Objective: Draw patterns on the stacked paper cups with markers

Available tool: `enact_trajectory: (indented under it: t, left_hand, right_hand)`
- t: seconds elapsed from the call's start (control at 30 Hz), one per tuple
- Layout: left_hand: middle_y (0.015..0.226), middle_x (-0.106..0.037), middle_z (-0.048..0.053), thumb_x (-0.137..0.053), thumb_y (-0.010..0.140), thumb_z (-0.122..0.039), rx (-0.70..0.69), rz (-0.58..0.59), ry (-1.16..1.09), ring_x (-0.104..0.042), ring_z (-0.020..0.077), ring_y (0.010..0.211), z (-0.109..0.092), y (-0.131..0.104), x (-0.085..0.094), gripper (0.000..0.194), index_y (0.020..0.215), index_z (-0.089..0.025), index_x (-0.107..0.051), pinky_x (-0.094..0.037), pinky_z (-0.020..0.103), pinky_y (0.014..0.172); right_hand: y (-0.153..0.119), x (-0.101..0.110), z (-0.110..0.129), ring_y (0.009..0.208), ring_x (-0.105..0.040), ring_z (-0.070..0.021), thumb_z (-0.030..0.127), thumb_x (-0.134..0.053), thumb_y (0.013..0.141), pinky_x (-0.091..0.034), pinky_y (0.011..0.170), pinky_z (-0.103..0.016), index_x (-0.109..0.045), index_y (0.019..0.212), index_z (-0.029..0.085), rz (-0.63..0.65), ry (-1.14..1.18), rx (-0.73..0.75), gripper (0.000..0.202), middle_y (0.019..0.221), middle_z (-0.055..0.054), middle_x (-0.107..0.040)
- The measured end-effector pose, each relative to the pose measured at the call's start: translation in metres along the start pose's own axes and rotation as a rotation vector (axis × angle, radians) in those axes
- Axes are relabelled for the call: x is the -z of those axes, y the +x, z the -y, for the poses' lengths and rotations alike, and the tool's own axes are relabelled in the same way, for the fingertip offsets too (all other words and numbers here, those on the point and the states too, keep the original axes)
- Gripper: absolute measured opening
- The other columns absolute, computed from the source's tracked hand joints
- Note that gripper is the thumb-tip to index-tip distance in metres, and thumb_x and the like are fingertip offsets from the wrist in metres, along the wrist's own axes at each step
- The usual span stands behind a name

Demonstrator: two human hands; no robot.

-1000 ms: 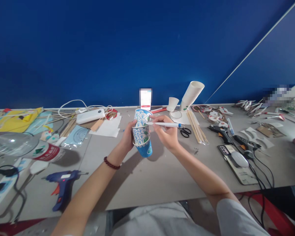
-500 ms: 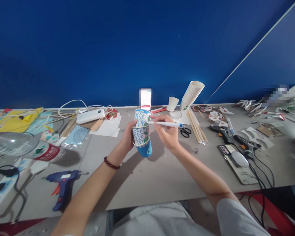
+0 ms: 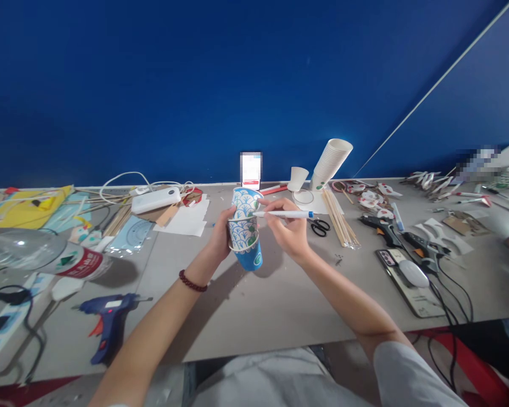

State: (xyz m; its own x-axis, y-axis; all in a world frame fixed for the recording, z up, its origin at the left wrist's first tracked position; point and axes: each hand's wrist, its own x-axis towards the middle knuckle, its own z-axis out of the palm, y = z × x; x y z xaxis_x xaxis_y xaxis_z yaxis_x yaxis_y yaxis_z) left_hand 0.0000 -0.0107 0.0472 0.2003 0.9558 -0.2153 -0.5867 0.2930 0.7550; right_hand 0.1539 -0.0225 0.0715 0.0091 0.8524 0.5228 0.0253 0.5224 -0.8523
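My left hand (image 3: 221, 236) is wrapped round the left side of a column of blue-and-white patterned paper cups (image 3: 242, 233), held upright above the table. The lowest cup shows a plain blue lower part with a round green-and-white mark. My right hand (image 3: 289, 227) pinches a white marker (image 3: 286, 214) with a blue end pointing right. The marker's tip is at the upper cup, near its lower edge, and whether it touches is hard to tell. Some right fingers lie close to the upper cup's right side.
A cup stack (image 3: 333, 163), scissors (image 3: 319, 227) and wooden sticks (image 3: 340, 220) lie right of centre. Glue guns and a phone (image 3: 411, 285) are further right. On the left are a bottle (image 3: 46, 252), a blue glue gun (image 3: 109, 316) and a power strip (image 3: 19, 325).
The marker has shifted slightly left and down at the cup, with my right fingers moving a little. My left hand and the cups look nearly the same.
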Motion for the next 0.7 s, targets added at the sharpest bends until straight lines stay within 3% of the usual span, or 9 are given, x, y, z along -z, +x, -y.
enact_trajectory:
  t: [0.3,0.7]
  left_hand:
    - [0.07,-0.074,0.008,-0.061,0.075,-0.045,0.011,-0.005,-0.011,-0.07,0.0242,0.062,0.0003,0.0016,0.0015,0.032,0.082,-0.015,-0.07,-0.056,0.034,0.062]
    - [0.072,-0.074,0.01,-0.058,0.077,-0.047,0.028,0.025,0.0,-0.071,0.0243,0.063,-0.0011,-0.0012,-0.0007,0.038,0.085,-0.013,-0.071,-0.057,0.034,0.062]
  right_hand:
    - [-0.0005,-0.0001,0.0011,0.102,-0.071,-0.0247,0.016,-0.06,0.08,-0.054,0.086,-0.04,-0.059,0.077,0.024,0.002,0.003,0.0,0.009,0.071,0.001,-0.064]
    - [0.0008,0.0003,-0.0032,0.099,-0.072,-0.024,0.019,-0.059,0.082,-0.056,0.071,-0.033,-0.059,0.08,0.024,-0.018,-0.01,0.03,0.005,0.073,0.0,-0.064]
